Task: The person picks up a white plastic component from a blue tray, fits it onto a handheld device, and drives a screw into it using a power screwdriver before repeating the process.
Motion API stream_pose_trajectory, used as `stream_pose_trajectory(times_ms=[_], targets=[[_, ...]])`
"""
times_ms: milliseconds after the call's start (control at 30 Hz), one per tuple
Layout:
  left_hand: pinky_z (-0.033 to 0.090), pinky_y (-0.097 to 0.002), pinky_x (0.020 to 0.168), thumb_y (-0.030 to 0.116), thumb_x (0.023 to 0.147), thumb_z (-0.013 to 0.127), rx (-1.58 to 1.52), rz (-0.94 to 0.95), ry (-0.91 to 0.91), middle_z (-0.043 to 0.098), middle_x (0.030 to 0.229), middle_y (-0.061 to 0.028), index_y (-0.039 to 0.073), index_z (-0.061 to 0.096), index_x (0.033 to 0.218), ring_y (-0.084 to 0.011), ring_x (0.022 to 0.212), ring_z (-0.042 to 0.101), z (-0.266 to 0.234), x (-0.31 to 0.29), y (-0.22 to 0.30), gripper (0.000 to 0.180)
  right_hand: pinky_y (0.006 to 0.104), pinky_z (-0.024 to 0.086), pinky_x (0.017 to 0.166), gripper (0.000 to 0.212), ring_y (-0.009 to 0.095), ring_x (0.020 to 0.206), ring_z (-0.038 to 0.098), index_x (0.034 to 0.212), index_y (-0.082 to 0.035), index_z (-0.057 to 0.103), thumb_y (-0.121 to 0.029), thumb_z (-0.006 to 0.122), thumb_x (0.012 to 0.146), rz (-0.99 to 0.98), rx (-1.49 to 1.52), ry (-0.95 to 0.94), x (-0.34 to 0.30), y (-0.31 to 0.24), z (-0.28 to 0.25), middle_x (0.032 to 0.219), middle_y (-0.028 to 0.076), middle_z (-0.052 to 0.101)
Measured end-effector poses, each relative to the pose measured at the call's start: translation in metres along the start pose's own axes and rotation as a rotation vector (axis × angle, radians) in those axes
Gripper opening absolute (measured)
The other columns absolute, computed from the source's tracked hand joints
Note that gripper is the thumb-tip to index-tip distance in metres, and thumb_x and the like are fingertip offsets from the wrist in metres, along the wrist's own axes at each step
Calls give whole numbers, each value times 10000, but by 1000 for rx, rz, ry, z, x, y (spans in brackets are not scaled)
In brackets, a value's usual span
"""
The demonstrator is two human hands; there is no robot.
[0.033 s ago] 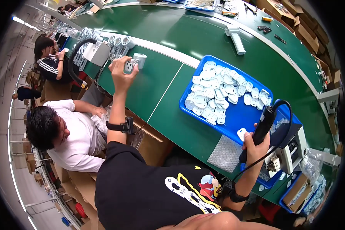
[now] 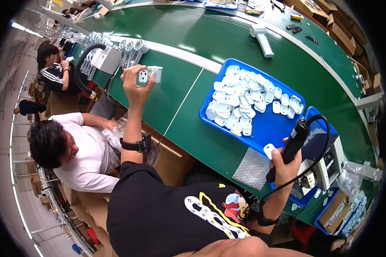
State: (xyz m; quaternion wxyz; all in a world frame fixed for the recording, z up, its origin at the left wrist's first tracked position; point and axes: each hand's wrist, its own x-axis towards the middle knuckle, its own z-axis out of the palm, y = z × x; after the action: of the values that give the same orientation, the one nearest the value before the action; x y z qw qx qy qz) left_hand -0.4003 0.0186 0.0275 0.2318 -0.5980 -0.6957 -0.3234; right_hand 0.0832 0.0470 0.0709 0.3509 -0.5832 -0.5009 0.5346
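My left hand (image 2: 136, 89) is raised over the bench at the left, its fingers closed on a light grey plastic housing (image 2: 156, 73). The end of that housing, between fingers and thumb, shows a pale face with several dark holes. At the right, my right hand (image 2: 286, 168) wraps round a black corded electric screwdriver (image 2: 297, 139), which leans at a slant. Between the thumb and fingers of this same hand sits a small white oval plate (image 2: 269, 150), near the edge of a blue tray (image 2: 261, 147). Many similar white plates (image 2: 244, 96) lie heaped in the tray.
Several grey housings (image 2: 133, 47) stand at the far left beside a grey machine (image 2: 107, 59) with a black hose. Another grey housing (image 2: 261, 40) lies across the green bench. Bubble wrap (image 2: 251, 169) and a white machine (image 2: 330, 160) are at the right. A co-worker (image 2: 79, 150) sits close at my left.
The housing in my left hand has turned, its pale face with holes now showing more squarely. My right hand keeps the screwdriver and plate, almost unmoved.
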Motion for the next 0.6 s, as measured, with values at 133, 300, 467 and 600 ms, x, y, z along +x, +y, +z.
stream_pose_trajectory(times_ms=[133,300,467,600], targets=[[479,-295,773,110,722,856,-899,-187,216,600,926,-97,51,418,1155,-167,843,570,-17,-12,151,619,222,413,477,432,98,523,538,1189,-16,473,-57,699,824,-39,301,-36,-49,-7,-3,702,50,597],[459,-308,720,405,850,755,-1491,-124,-385,567,913,-98,-7,393,1204,-176,777,564,-23,-55,289,653,220,425,501,504,98,542,547,1241,-6,417,-39,704,829,-163,492,34,-88,-13,-7,704,54,605],[447,-325,737,451,942,591,-1552,77,-585,571,911,-132,-13,412,1215,-205,840,565,-12,-80,357,568,208,436,544,501,91,565,547,1244,-5,412,-9,705,838,-237,173,119,-106,28,-26,728,60,614],[462,-400,679,336,883,643,-1465,207,-691,599,895,-132,-16,520,1132,-283,733,579,4,-90,373,448,221,464,579,512,91,586,550,1253,-23,414,-4,715,839,-131,266,227,-100,44,-46,744,60,610]])
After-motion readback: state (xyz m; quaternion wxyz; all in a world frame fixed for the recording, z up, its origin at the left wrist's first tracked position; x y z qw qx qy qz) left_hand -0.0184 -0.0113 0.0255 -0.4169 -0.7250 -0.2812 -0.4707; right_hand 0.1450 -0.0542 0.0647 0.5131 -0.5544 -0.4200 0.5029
